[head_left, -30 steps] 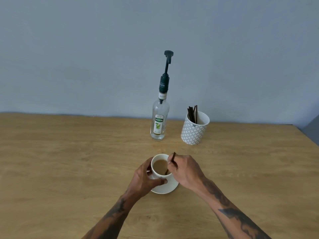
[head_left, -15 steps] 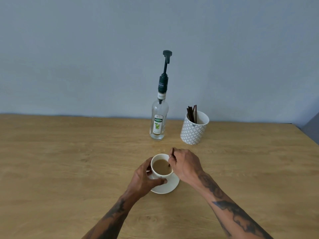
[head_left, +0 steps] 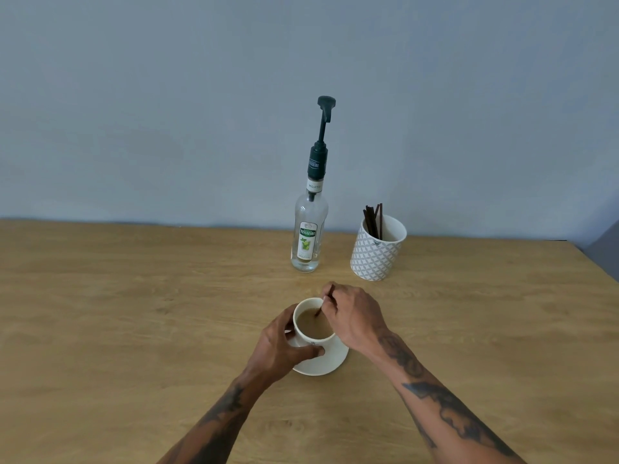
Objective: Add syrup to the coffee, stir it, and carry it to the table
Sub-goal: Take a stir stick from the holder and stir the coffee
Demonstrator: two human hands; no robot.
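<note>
A white cup [head_left: 310, 329] of milky coffee stands on a white saucer [head_left: 330, 361] on the wooden counter. My left hand [head_left: 279, 349] wraps around the cup's left side and front. My right hand [head_left: 355, 314] pinches a thin dark stir stick [head_left: 324, 304] whose lower end dips into the coffee near the far right rim. Behind the cup stands a clear syrup bottle [head_left: 308, 237] with a tall dark green pump, upright and untouched.
A white patterned holder [head_left: 376, 254] with several dark stir sticks stands to the right of the bottle. The wooden counter [head_left: 134, 313] runs back to a pale blue wall; its right edge shows at the far right.
My right hand has shifted slightly with the stir stick, whose tip has moved within the coffee. My left hand keeps its hold on the cup.
</note>
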